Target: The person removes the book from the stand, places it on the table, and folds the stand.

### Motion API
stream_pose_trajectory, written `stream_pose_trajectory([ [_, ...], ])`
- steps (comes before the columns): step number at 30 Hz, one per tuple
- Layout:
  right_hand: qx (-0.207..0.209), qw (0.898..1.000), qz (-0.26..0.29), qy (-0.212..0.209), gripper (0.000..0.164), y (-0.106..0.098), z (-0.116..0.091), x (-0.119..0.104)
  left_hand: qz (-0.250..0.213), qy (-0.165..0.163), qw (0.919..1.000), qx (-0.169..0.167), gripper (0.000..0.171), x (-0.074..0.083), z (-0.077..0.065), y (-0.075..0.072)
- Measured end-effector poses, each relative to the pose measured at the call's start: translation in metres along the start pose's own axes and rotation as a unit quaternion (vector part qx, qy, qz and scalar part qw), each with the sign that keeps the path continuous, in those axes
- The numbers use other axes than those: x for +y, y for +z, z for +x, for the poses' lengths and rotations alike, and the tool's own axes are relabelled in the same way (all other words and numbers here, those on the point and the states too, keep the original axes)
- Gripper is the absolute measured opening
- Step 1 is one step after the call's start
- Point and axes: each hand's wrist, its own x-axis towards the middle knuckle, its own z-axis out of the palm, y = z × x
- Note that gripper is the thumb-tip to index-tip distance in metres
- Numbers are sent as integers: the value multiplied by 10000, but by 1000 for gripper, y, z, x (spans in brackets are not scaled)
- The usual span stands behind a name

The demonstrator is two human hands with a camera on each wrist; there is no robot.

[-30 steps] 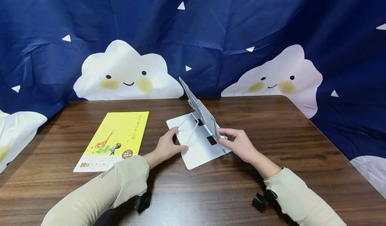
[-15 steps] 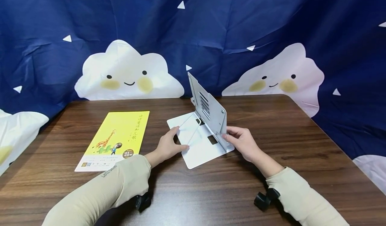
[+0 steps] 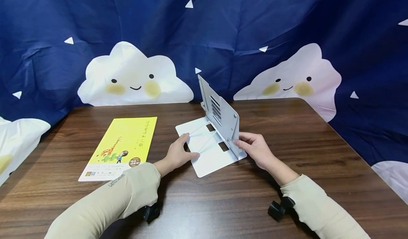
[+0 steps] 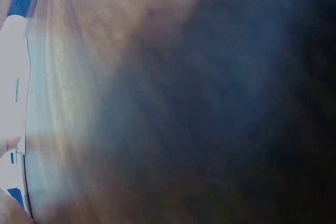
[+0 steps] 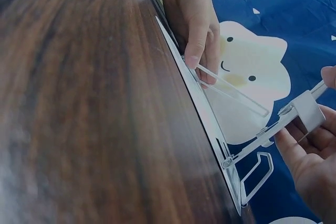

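Note:
A white metal book stand stands on the table, its flat base plate (image 3: 205, 164) lying down and its slotted back panel (image 3: 227, 116) raised at a steep tilt. My left hand (image 3: 174, 155) holds the base's left side, thumb and fingers spread at the ends of a thin wire support (image 5: 234, 89). On the other side, my right hand (image 3: 257, 149) grips the panel's lower right edge, thumb in front and fingers behind. The right wrist view shows the panel side-on, hinged to the plate, with a bent wire bracket below it. Blur fills most of the left wrist view.
A yellow book (image 3: 124, 143) with a giraffe on its cover lies left of the stand, beyond my left forearm. The brown wooden table (image 3: 223, 203) ends at a dark blue curtain (image 3: 216, 29) printed with white clouds. Black wrist cameras hang under both sleeves.
The back panel has swung back to the right with my right hand, so its slotted face shows more. My left hand has stayed at the base. Little differs over the last half second.

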Motion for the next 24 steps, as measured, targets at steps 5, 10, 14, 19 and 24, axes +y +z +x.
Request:
stream_pose_trajectory([
  [5, -68, 9999, 91, 9, 28, 0, 0, 0, -3, -86, 9999, -75, 77, 2, -1, 0],
  [10, -53, 9999, 118, 64, 28, 0, 0, -1, 55, -77, 9999, -121, 77, 2, 0, 1],
  [14, -42, 9999, 118, 81, 28, 0, 0, -2, 67, -28, 9999, -139, 77, 2, 0, 0],
  [19, -45, 9999, 113, 84, 29, 0, 0, -2, 100, 28, 9998, -188, 77, 2, 0, -1],
  [24, -76, 9999, 127, 88, 29, 0, 0, -1, 111, 47, 9996, -236, 76, 1, 0, 0],
])
